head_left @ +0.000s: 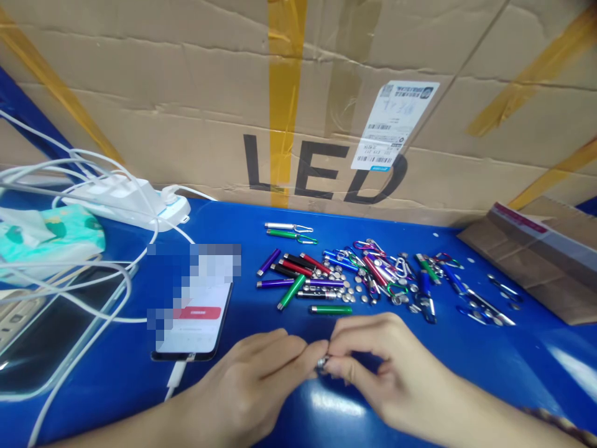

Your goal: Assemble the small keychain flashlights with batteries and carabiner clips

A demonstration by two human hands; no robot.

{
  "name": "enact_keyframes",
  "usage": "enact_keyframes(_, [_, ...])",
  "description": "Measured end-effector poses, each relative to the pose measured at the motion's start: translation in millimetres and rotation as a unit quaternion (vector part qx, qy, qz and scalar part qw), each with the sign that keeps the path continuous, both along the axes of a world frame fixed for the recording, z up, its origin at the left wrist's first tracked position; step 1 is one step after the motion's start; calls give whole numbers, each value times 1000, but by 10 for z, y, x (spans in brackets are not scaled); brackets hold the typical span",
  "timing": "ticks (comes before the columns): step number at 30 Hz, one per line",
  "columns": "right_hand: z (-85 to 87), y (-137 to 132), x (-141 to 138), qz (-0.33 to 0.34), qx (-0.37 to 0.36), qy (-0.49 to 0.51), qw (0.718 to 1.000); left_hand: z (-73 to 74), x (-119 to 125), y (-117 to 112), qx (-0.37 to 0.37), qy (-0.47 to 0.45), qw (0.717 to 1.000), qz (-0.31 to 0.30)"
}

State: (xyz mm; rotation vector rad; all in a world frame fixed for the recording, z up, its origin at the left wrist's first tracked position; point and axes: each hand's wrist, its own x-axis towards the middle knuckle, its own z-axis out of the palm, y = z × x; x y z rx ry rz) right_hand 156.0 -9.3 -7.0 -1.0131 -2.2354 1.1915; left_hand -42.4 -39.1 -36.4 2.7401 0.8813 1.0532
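My left hand (261,367) and my right hand (385,358) meet at the front middle of the blue table. Between their fingertips is a small silvery metal piece (321,364), mostly covered. The right thumb and forefinger pinch it, while the left fingers are closed around its other side. Just beyond the hands lies a green penlight tube (330,309). Behind it is a pile of purple, red, black and green tubes, among them a slanted green tube (291,292). Loose button cells (358,289) and small carabiner clips (397,289) are scattered among them.
A phone (191,336) on a charging cable lies left, partly pixelated. Further left are a power strip (175,214), tangled white cables, a tissue pack (69,239) and a dark-screened device (60,336). A large cardboard box (186,124) stands behind; a brown paper bag (536,261) lies right.
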Motion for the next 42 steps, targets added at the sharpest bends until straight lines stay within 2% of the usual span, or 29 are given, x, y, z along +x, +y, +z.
enact_keyframes(3, [-34, 41, -2, -5, -186, 36, 982, 42, -50, -13, 38, 43, 998, -1])
enact_keyframes(6, [-95, 87, -28, 46, -398, 97, 911, 57, -73, -23, 52, 41, 998, 3])
enact_keyframes(7, [-112, 98, -39, 55, -427, 110, 896, 54, -66, -19, 42, 21, 999, 3])
enact_keyframes(8, [-124, 105, -47, 48, -417, 115, 900, 49, -51, -11, 14, -10, 1000, 3])
enact_keyframes(9, [-132, 108, -52, 31, -367, 108, 924, 45, -30, 1, -30, -48, 998, 5])
enact_keyframes(10, [-134, 109, -51, 14, -280, 89, 956, 43, -7, 15, -85, -88, 992, 10])
enact_keyframes(11, [-134, 109, -44, 7, -166, 62, 984, 47, 16, 31, -145, -122, 982, 18])
enact_keyframes(12, [-133, 109, -33, 11, -38, 34, 999, 57, 37, 47, -199, -147, 968, 27])
enact_keyframes(13, [-132, 110, -18, 25, 88, 7, 996, 71, 53, 62, -242, -158, 957, 35])
enact_keyframes(14, [-131, 111, -1, 44, 194, -18, 980, 87, 64, 75, -272, -160, 948, 39])
enact_keyframes(15, [-131, 113, 13, 67, 269, -38, 960, 102, 71, 84, -289, -157, 943, 39])
enact_keyframes(16, [-131, 115, 25, 83, 313, -53, 945, 113, 74, 90, -301, -153, 941, 36])
enact_keyframes(18, [-122, 110, 32, 92, 321, -74, 940, 116, 72, 91, -311, -145, 939, 25])
enact_keyframes(20, [-97, 90, 22, 92, 243, -79, 962, 94, 72, 78, -311, -144, 939, 19])
enact_keyframes(23, [-43, 38, -13, 58, 70, -48, 995, 49, 77, 46, -302, -148, 942, 8])
enact_keyframes(25, [-25, 8, -37, 19, -59, -10, 998, 25, 75, 27, -289, -144, 946, -2])
enact_keyframes(26, [-27, 0, -48, 6, -132, 13, 991, 12, 67, 21, -274, -137, 952, -6])
enact_keyframes(28, [-52, -1, -67, -5, -289, 74, 954, -18, 31, 17, -213, -117, 970, -9])
enact_keyframes(29, [-71, 5, -74, -7, -371, 111, 922, -37, 5, 18, -171, -100, 980, -10])
enact_keyframes(31, [-109, 19, -84, -28, -516, 187, 836, -77, -53, 23, -80, -52, 995, -7])
enact_keyframes(33, [-138, 32, -93, -51, -601, 233, 762, -109, -94, 33, -8, -1, 1000, 7])
enact_keyframes(34, [-150, 37, -98, -55, -612, 244, 750, -116, -99, 39, 10, 8, 1000, 13])
enact_keyframes(35, [-161, 39, -104, -52, -597, 248, 761, -115, -92, 47, 6, -1, 1000, 20])
enact_keyframes(36, [-171, 40, -110, -45, -563, 245, 788, -104, -74, 55, -21, -22, 999, 22])
enact_keyframes(39, [-174, 34, -113, -10, -428, 198, 882, -27, 11, 79, -178, -123, 976, 22])
enact_keyframes(42, [-106, 21, -70, 20, -323, 129, 937, 64, 68, 92, -253, -169, 953, 14])
